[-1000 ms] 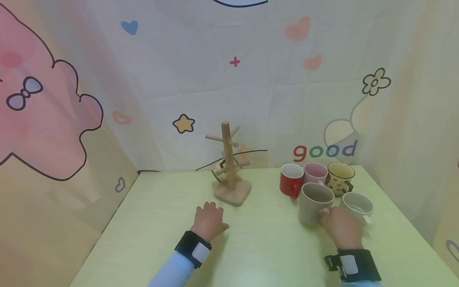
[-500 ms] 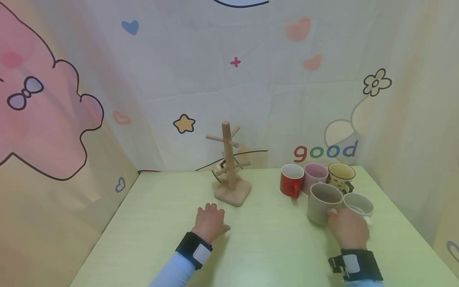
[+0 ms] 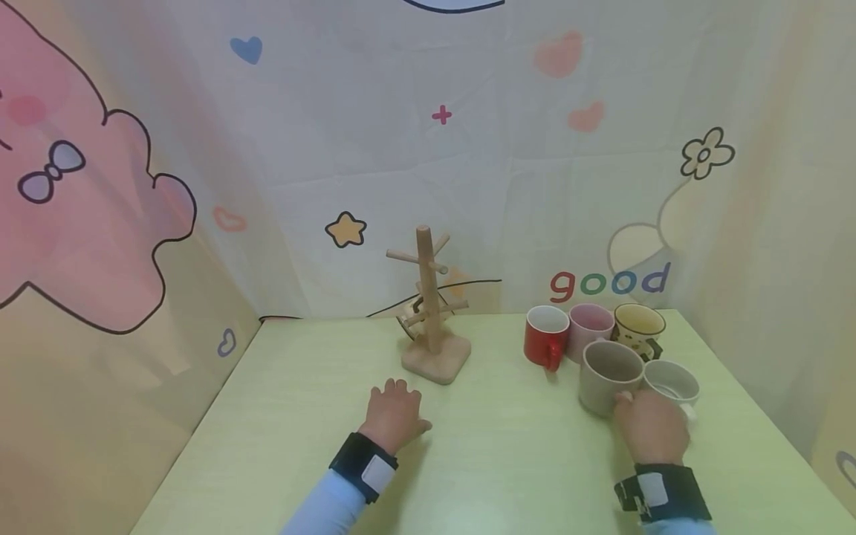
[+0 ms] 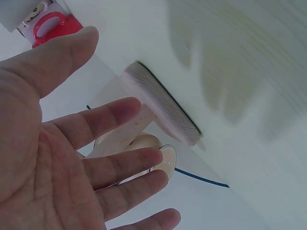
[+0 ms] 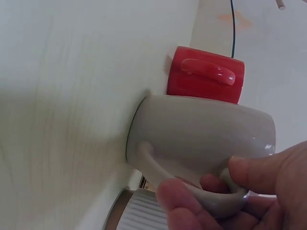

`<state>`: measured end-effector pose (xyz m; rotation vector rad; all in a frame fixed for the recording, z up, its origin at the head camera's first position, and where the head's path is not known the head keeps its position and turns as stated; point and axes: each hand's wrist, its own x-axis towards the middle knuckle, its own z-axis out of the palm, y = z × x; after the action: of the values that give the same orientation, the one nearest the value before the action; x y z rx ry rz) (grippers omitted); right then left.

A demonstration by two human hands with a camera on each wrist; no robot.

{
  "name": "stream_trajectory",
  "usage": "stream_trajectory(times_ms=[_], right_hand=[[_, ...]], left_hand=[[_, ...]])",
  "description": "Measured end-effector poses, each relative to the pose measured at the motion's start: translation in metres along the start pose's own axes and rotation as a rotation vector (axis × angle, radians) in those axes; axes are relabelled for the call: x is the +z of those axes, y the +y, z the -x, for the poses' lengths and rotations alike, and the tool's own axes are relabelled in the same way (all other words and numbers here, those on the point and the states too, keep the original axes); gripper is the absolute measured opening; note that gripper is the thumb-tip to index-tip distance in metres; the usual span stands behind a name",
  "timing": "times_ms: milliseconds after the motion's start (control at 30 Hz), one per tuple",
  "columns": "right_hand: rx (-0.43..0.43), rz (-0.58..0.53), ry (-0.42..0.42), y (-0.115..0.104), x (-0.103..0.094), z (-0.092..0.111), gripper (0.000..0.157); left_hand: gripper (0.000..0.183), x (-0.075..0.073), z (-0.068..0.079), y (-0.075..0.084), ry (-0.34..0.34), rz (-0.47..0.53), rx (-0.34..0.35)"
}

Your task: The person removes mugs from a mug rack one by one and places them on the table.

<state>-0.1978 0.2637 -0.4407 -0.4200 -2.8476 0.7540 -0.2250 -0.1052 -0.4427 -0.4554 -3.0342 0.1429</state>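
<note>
My right hand (image 3: 651, 427) grips the handle of a large grey mug (image 3: 607, 377). In the right wrist view, thumb and fingers curl round that handle while the mug (image 5: 192, 127) stands upright, its base close at the table. Just right of it is a ridged white mug (image 3: 669, 383), partly covered by my hand. My left hand (image 3: 391, 417) hovers low over the table with fingers spread and holds nothing. Ahead of it stands a wooden mug tree (image 3: 428, 297). A cream mug (image 3: 409, 318) hangs at the tree's rear, mostly hidden by the post.
Behind the grey mug stand a red mug (image 3: 543, 338), a pink mug (image 3: 585, 331) and a yellow spotted mug (image 3: 638, 327). They are near the table's back edge. A printed curtain (image 3: 374, 148) rises behind and beside the table (image 3: 501, 461).
My right hand has carried the grey mug a little to the right, up beside the white mug. The left hand has stayed nearly still.
</note>
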Motion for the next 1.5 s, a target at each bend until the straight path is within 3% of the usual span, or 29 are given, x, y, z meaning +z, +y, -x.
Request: stream_trajectory(times_ms=[200,633,967,1300,1500], right_hand=[[-0.020,-0.009,0.025,0.004,0.005,0.001,0.047],[-0.012,0.032,-0.002,0.002,0.005,-0.002,0.043],[-0.015,0.017,-0.008,0.001,0.003,0.001,0.044],[0.054,0.020,-0.033,0.000,-0.004,0.001,0.049],[0.073,0.050,0.004,-0.002,-0.008,0.001,0.053]], left_hand=[[0.045,0.002,0.000,-0.001,0.005,0.002,0.006],[0.045,0.003,-0.002,-0.003,-0.018,0.015,-0.003],[0.044,0.001,0.000,-0.005,0.011,0.001,0.004],[0.046,0.002,-0.003,-0.009,-0.006,-0.008,-0.009],[0.046,0.002,-0.003,-0.010,0.001,0.003,-0.013]])
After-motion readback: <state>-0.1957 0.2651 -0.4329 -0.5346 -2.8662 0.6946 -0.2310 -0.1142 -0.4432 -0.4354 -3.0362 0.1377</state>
